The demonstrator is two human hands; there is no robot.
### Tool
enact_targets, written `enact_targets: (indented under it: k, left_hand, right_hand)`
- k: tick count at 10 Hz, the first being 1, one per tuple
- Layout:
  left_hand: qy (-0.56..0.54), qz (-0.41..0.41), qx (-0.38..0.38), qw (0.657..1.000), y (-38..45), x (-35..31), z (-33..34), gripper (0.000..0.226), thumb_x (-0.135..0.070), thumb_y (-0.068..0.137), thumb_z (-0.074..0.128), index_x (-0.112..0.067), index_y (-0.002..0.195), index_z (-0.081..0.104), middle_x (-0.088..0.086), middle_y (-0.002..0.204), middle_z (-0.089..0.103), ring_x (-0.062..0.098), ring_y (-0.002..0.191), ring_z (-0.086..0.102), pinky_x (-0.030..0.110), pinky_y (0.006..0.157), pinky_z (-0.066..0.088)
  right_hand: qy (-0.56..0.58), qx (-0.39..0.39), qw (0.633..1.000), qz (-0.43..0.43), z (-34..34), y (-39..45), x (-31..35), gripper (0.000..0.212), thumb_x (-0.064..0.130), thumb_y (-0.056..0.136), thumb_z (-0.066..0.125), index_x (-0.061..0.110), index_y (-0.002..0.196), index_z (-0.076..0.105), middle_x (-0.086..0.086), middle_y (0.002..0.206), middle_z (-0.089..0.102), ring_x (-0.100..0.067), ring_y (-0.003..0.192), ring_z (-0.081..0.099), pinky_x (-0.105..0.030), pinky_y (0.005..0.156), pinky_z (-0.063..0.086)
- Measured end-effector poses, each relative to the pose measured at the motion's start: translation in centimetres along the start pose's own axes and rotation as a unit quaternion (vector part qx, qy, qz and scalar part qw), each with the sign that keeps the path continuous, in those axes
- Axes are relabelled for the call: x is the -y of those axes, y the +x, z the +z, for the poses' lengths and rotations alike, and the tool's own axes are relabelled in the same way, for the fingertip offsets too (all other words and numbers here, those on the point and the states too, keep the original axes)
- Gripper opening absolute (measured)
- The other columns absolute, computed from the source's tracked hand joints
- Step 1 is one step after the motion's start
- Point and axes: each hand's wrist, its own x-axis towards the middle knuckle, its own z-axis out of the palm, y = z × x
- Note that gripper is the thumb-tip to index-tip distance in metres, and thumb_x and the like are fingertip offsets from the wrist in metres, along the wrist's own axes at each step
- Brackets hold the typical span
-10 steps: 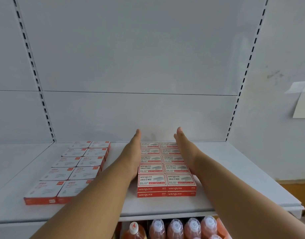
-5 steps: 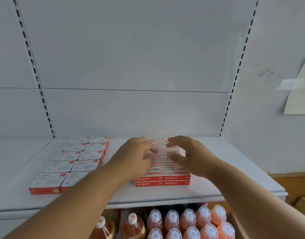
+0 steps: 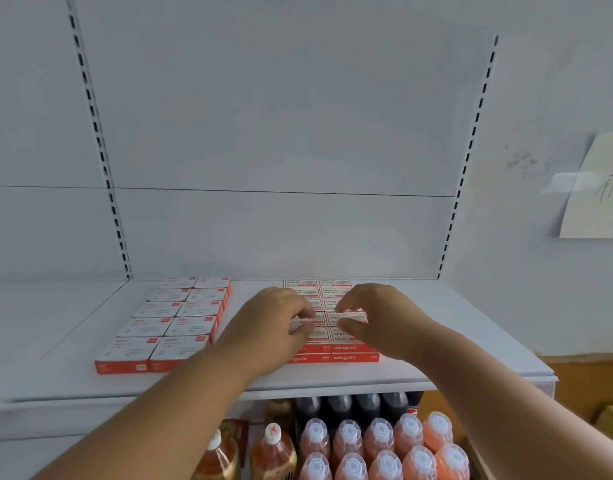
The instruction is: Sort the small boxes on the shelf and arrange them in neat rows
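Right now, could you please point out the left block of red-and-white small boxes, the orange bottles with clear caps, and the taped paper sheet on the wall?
Left block of red-and-white small boxes point(image 3: 166, 323): head view, top of a middle box.
Orange bottles with clear caps point(image 3: 379, 432): head view, one cap.
Taped paper sheet point(image 3: 596, 209): head view, sheet's middle.

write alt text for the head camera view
Two hands, left hand and right hand, pinch boxes atop the right block of boxes on a white shelf. A second block of boxes lies left; bottles stand below.
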Motion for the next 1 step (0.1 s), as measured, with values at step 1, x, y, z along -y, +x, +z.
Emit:
enact_targets:
  k: [1]
  left_hand:
    - [0.017, -0.001, -0.028, 0.999, -2.29, 0.58, -1.51, 0.026, -0.039, 0.094, 0.059, -0.031, 0.117, 0.067, -0.017, 0.116, 0.061, 0.006, 0.109, 0.052, 0.02, 0.09, 0.042]
  right_hand:
    - [0.0, -0.051, 0.998, -0.022, -0.21, 0.46, 2.16, 0.027, 0.034, 0.092, 0.062, 0.025, 0.117, 0.067, 0.01, 0.119, 0.065, -0.008, 0.11, 0.058, -0.022, 0.095, 0.042]
